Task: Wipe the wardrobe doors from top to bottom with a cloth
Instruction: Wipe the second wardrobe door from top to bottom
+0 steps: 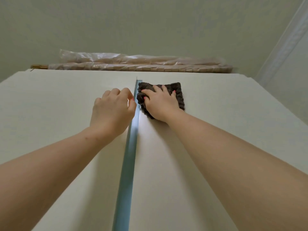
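Observation:
Two pale wardrobe doors fill the view from below: the left door [50,100] and the right door [225,105], split by a blue-grey strip [128,160]. A dark brown cloth [179,95] lies flat against the right door near its top inner corner. My right hand [160,104] presses on the cloth with fingers spread. My left hand [111,112] rests on the left door beside the strip, fingers curled, its fingertips at the door's inner edge. It holds no cloth.
On top of the wardrobe lie long rolls wrapped in clear plastic [136,64], with a wooden pole end [39,66] sticking out at the left. Above is the plain ceiling. A white moulding [283,44] runs along the wall at the right.

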Motion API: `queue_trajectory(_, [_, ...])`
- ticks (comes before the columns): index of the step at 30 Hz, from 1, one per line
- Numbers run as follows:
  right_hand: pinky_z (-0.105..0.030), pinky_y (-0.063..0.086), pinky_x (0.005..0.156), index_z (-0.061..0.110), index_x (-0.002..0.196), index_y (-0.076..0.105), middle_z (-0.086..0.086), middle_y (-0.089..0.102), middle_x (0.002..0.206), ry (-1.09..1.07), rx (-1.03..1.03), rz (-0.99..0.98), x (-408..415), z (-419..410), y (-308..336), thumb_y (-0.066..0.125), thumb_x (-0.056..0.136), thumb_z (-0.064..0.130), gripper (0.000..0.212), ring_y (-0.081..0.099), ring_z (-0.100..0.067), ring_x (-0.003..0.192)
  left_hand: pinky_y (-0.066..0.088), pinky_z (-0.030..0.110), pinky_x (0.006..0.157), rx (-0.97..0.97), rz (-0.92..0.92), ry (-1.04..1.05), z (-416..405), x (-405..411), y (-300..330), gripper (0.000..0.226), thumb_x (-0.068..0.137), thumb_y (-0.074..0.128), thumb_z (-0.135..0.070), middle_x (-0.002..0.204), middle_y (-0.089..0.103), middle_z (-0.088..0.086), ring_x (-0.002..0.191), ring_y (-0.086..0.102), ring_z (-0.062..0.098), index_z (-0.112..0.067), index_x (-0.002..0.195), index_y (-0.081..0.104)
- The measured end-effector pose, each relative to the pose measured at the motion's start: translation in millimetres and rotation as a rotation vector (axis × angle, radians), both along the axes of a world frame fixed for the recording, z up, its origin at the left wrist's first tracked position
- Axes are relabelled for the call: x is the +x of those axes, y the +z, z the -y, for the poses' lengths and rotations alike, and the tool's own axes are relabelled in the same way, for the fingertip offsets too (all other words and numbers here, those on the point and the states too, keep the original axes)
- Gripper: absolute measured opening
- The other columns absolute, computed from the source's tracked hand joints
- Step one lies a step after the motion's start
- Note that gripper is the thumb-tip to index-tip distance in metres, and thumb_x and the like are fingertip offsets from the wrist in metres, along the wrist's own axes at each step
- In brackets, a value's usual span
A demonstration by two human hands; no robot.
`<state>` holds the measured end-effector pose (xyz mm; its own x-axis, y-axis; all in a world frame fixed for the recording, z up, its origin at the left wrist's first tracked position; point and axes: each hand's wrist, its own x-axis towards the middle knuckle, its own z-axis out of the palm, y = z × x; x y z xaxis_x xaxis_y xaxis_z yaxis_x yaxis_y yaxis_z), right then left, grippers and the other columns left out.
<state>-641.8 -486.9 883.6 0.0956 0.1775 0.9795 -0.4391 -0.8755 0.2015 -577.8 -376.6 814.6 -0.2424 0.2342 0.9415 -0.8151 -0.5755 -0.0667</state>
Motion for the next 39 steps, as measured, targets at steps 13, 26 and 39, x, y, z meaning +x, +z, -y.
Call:
queue_trajectory(13, [-0.063, 0.007, 0.112, 0.039, 0.146, 0.025, 0.003, 0.017, 0.157, -0.042, 0.146, 0.114, -103.5, 124.9, -6.0, 0.023, 0.100, 0.042, 0.045, 0.008, -0.025, 0.144, 0.038, 0.037, 0.079, 0.044, -0.099, -0.047, 28.3, -31.2, -15.1, 0.026, 0.095, 0.036, -0.029, 0.104, 0.059, 0.008, 0.097, 0.049, 0.027, -0.018, 0.110, 0.055])
queue_trajectory(26, [-0.062, 0.003, 0.111, 0.044, 0.144, 0.024, 0.004, 0.016, 0.157, -0.035, 0.296, 0.209, -176.8, 213.8, -39.6, 0.027, 0.096, 0.051, 0.048, 0.004, -0.021, 0.145, 0.032, 0.034, 0.078, -0.007, -0.205, -0.076, 57.2, -50.0, -42.2, 0.025, 0.093, 0.039, -0.025, 0.108, 0.056, 0.008, 0.105, 0.046, 0.029, -0.018, 0.106, 0.059])
queue_trajectory(39, [-0.058, -0.002, 0.113, 0.037, 0.146, 0.028, 0.001, 0.017, 0.157, 0.067, 0.438, 0.332, -168.2, 203.1, -104.2, 0.032, 0.098, 0.045, 0.048, 0.002, -0.023, 0.145, 0.036, 0.038, 0.086, -0.029, -0.278, -0.081, 37.5, -61.5, -74.8, 0.026, 0.093, 0.039, -0.026, 0.115, 0.054, 0.010, 0.109, 0.045, 0.029, -0.017, 0.113, 0.052])
